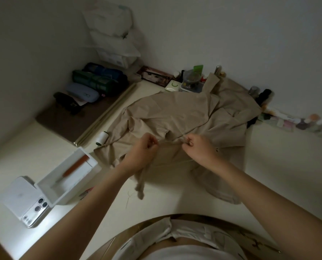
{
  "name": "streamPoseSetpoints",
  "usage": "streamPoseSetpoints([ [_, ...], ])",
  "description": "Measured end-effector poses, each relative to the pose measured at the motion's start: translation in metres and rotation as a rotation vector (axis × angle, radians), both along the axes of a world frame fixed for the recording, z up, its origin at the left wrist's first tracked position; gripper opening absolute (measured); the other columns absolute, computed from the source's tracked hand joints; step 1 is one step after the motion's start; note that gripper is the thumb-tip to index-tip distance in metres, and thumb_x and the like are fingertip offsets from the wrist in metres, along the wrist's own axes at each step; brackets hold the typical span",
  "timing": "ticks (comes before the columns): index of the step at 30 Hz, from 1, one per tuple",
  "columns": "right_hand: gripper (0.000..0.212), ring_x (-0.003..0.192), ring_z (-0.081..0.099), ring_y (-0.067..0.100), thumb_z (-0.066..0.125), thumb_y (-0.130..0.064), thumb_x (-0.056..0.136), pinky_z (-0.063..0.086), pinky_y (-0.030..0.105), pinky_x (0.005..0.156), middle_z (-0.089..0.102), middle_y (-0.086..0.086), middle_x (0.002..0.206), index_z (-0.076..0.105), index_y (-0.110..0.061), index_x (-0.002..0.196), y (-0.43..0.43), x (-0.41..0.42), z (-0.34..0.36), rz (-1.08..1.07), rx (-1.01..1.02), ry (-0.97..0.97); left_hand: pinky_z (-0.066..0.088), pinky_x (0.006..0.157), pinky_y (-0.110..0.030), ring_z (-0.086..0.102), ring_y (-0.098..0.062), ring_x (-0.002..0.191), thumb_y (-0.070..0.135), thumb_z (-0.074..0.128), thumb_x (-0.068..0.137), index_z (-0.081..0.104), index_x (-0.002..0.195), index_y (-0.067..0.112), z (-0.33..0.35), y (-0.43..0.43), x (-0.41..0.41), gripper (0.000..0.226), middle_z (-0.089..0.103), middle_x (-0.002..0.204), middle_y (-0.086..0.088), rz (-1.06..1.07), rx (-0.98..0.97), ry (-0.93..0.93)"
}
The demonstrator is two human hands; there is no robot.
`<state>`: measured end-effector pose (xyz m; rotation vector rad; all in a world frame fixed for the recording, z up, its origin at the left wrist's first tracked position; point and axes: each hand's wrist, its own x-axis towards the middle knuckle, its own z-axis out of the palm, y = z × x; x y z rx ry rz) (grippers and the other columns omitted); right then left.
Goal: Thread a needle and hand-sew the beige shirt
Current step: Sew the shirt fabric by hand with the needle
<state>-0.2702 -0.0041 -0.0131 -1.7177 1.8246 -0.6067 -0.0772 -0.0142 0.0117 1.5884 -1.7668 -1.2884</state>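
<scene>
The beige shirt lies spread and rumpled across the middle of the frame on the white worktop, its near hem drooping toward the lower centre. Both hands work at one fold just below the middle. The left hand has its fingers curled into a tight pinch, apparently on a pale thread that trails across the cloth toward the other wrist. The right hand is narrowed to a pinch on the shirt's edge at the fold. The needle is too fine to make out in this dim view, so it may sit in either pinch.

Threading looks done. The white spool stands apart at the shirt's left edge, untouched, and the hands are on the garment — so the step in hand is most likely the stitching itself, either drawing a stitch through or snugging the thread along the fold.

The next move calls for steady, light tension: the left hand keeps the slack from looping or knotting while the right keeps the fold flat and sets the next stitch close beside the last. Pull too hard and the thin fabric will pucker — too loosely, and the thread trailing across the shirt could snag.
</scene>
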Motion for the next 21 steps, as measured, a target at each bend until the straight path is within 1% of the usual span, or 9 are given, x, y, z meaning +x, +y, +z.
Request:
streamPoseSetpoints([
  [2,0.038,0.048,0.031,0.008,0.056,-0.01,0.087,0.029,0.019,0.047,0.034,-0.003,0.052,0.032,-0.017,0.058,-0.002,0.0,0.0,-0.02,0.01,0.005,0.042,0.062,-0.017,0.054,-0.013,0.071,0.019,0.059,0.092,0.057,0.095,0.018,-0.003,0.003,0.008,0.005,0.062,0.082,-0.002,-0.14,-0.005,-0.098],
  [3,0.038,0.048,0.031,0.008,0.056,-0.009,0.086,0.026,0.021,0.047,0.033,-0.003,0.052,0.032,-0.017,0.059,-0.002,-0.001,0.0,-0.03,0.014,-0.002,0.04,0.061,-0.015,0.052,-0.011,0.07,0.017,0.062,0.089,0.058,0.093,0.02,-0.006,0.004,0.013,0.006,0.06,0.08,0.001,-0.203,-0.009,-0.135],
  [5,0.037,0.05,0.031,0.009,0.056,-0.009,0.086,0.023,0.022,0.048,0.033,-0.003,0.054,0.031,-0.017,0.059,-0.002,-0.002,-0.001,-0.047,0.029,-0.006,0.037,0.06,-0.017,0.048,-0.009,0.068,0.013,0.063,0.086,0.053,0.08,0.028,-0.013,0.006,0.025,0.019,0.053,0.076,0.007,-0.274,-0.036,-0.249],
  [7,0.036,0.05,0.032,0.01,0.056,-0.011,0.086,0.024,0.024,0.048,0.035,-0.002,0.054,0.032,-0.016,0.06,-0.002,0.0,-0.004,-0.068,0.056,0.018,0.035,0.059,-0.022,0.046,-0.011,0.069,0.016,0.058,0.087,0.046,0.073,0.029,-0.018,0.007,0.037,0.023,0.05,0.073,0.008,-0.245,-0.052,-0.4],
  [10,0.033,0.051,0.034,0.011,0.056,-0.014,0.086,0.025,0.025,0.047,0.038,-0.001,0.056,0.033,-0.016,0.061,-0.002,0.005,-0.007,-0.11,0.089,0.083,0.037,0.064,-0.028,0.049,-0.018,0.074,0.013,0.052,0.088,0.045,0.076,0.023,-0.025,0.007,0.055,0.017,0.048,0.079,0.004,-0.158,-0.063,-0.536],
  [14,0.04,0.059,0.037,0.013,0.055,-0.014,0.089,0.026,0.024,0.05,0.035,-0.009,0.06,0.028,-0.025,0.061,-0.002,0.008,-0.01,-0.14,0.118,0.099,0.042,0.068,-0.029,0.051,-0.019,0.08,0.0,0.048,0.085,0.044,0.082,0.022,-0.027,0.005,0.074,0.022,0.047,0.096,-0.001,-0.06,-0.105,-0.528],
  [16,0.043,0.068,0.039,0.017,0.053,-0.013,0.09,0.025,0.026,0.053,0.036,-0.009,0.062,0.026,-0.028,0.061,-0.001,0.007,-0.013,-0.166,0.126,0.111,0.043,0.071,-0.028,0.052,-0.021,0.088,-0.008,0.049,0.08,0.045,0.091,0.022,-0.025,0.006,0.084,0.031,0.047,0.104,-0.003,-0.086,-0.145,-0.517],
  [18,0.034,0.073,0.043,0.02,0.052,-0.014,0.09,0.026,0.027,0.06,0.046,0.0,0.069,0.034,-0.021,0.063,-0.001,0.005,-0.016,-0.198,0.134,0.143,0.043,0.079,-0.028,0.054,-0.023,0.1,-0.007,0.05,0.081,0.052,0.102,0.022,-0.025,0.01,0.093,0.036,0.05,0.111,-0.003,-0.219,-0.128,-0.611],
  [21,0.019,0.075,0.046,0.021,0.053,-0.014,0.09,0.03,0.026,0.065,0.05,0.006,0.077,0.044,-0.012,0.073,-0.001,0.007,-0.02,-0.204,0.139,0.144,0.041,0.098,-0.024,0.053,-0.017,0.117,0.014,0.054,0.092,0.06,0.122,0.019,-0.027,0.021,0.101,0.03,0.057,0.125,-0.001,-0.598,0.092,-0.86],
])
